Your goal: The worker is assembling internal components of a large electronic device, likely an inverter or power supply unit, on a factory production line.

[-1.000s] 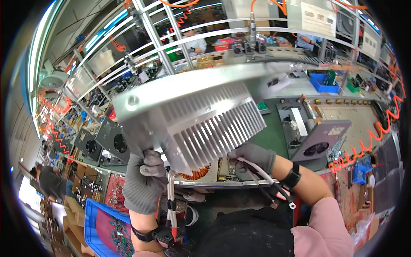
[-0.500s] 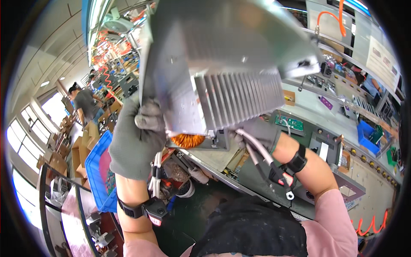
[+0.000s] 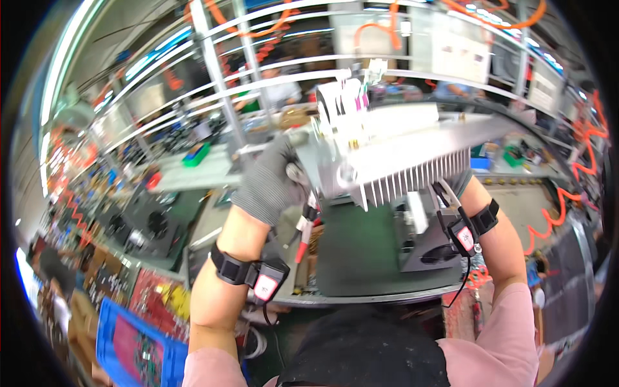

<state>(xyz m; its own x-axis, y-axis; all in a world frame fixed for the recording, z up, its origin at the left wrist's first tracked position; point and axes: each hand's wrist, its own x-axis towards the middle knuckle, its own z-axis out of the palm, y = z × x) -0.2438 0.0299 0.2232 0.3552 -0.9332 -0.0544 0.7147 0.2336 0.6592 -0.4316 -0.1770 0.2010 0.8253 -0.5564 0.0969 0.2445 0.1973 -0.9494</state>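
I hold up a silvery metal chassis over the bench, tilted, with a finned heat sink along its underside. Blurred white and purple components stand on its top. My left hand, in a grey glove, is closed on the chassis's left end. At the right end my gloved right hand supports it, its fingers mostly hidden behind the fins. Cables with a red sleeve hang below my left hand. Other grey cables dangle beside my right wrist.
Below lies a dark green mat, with a grey metal enclosure at its right. Dark housings sit on the bench to the left. A blue crate stands lower left. A rail rack and a person are beyond the bench.
My view and body have turned right toward the bench. The chassis has tipped from facing me to nearly level, now showing the components on top. Both hands still hold it.
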